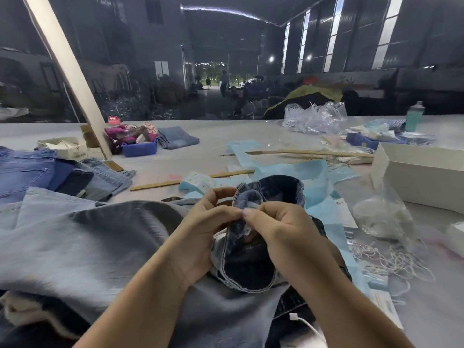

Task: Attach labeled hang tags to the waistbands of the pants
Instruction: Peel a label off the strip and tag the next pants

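Both hands are met at the raised waistband of the dark jeans, just ahead of the body. By the left hand the band is gripped from its left side, fingers curled over the top edge. By the right hand something small and pale is pinched against the band between thumb and forefinger; whether this is a sewn label, a string or part of a tag cannot be told. The band is held folded and nearly upright between the hands, its long axis running away from the body, so the pinch point lies directly at the right fingertips and the right hand is judged the nearer to the work. A loose tag is seen on the tabletop just beyond the left hand, and white strings are lying to the right, near the right forearm. The jeans are resting on a pale denim pile.
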Demonstrator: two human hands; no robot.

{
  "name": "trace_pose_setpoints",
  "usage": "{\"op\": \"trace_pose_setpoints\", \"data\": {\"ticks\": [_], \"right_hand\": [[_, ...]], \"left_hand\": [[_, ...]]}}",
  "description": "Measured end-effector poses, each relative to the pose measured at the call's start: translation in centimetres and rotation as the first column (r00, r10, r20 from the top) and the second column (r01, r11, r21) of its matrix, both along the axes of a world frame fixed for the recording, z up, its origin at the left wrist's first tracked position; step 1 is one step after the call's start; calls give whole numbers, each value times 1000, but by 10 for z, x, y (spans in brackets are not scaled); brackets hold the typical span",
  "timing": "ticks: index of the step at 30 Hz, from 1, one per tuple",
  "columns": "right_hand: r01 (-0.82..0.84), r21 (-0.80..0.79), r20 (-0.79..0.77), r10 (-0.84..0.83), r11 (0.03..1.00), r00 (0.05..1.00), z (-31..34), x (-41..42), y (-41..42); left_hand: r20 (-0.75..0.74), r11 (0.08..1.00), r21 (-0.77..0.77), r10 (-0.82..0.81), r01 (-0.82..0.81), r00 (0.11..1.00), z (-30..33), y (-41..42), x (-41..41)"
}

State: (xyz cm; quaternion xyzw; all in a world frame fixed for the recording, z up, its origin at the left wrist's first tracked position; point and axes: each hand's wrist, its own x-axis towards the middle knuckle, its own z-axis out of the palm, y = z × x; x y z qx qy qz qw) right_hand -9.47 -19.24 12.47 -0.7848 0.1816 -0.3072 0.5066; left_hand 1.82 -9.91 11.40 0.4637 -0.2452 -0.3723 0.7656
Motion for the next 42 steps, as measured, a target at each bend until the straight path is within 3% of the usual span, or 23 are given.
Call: {"op": "trace_pose_setpoints", "data": {"ticks": [4, 9, 13, 19, 26, 32, 42], "right_hand": [[-152, 187, 28, 149, 971, 988, -15, -2, -6], [-311, 421, 168, 263, 852, 950, -28, -8, -18], [-321, 373, 170, 276, 871, 946, -32, -10, -22], [-243, 206, 94, 228, 948, 969, -27, -7, -12], [-421, 422, 179, 381, 803, 907, -26, -9, -16], [-390, 424, 224, 322, 818, 920, -33, -8, -15], [-403, 516, 210, 345, 756, 915, -36, -9, -23]], "left_hand": [[-28, 998, -33, -52, 51, 998, -6, 0, 2], [-56, 994, -76, -87, 83, 995, -9, -2, 5], [-41, 995, -67, -77, 74, 996, -11, -3, 4], [103, 999, -32, -38, 41, 994, -14, -1, 1], [156, 998, -41, -48, 55, 987, -15, -1, 1], [164, 996, -54, -59, 69, 985, -15, 0, 0], [166, 994, -70, -71, 84, 984, -18, -1, 2]]}}
